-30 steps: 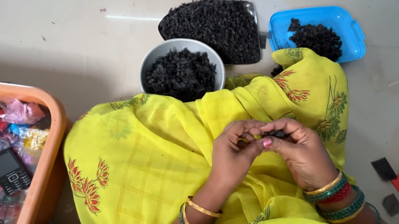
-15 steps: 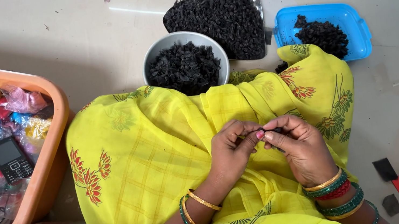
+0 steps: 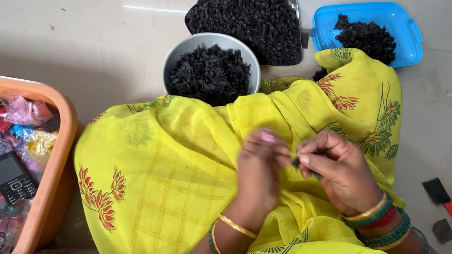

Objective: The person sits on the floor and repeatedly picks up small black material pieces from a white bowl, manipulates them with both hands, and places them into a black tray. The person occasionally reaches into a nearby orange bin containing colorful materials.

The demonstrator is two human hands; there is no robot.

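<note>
I read this as mid-step on one small black piece (image 3: pixel 296 162): my right hand (image 3: pixel 343 177) pinches it at the fingertips over the yellow cloth (image 3: pixel 166 174) on the lap; left hand (image 3: pixel 258 171) is blurred, curled just beside it, grip unclear. Grey bowl (image 3: pixel 177 61) of black bits sits far, blue tray (image 3: pixel 401 34) far right. Next move probably needs a steady two-hand pinch.

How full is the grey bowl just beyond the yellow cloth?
Nearly full. The grey bowl holds a heap of small black pieces that rises to about its rim, hiding the bottom; its near edge is covered by the yellow cloth.
</note>
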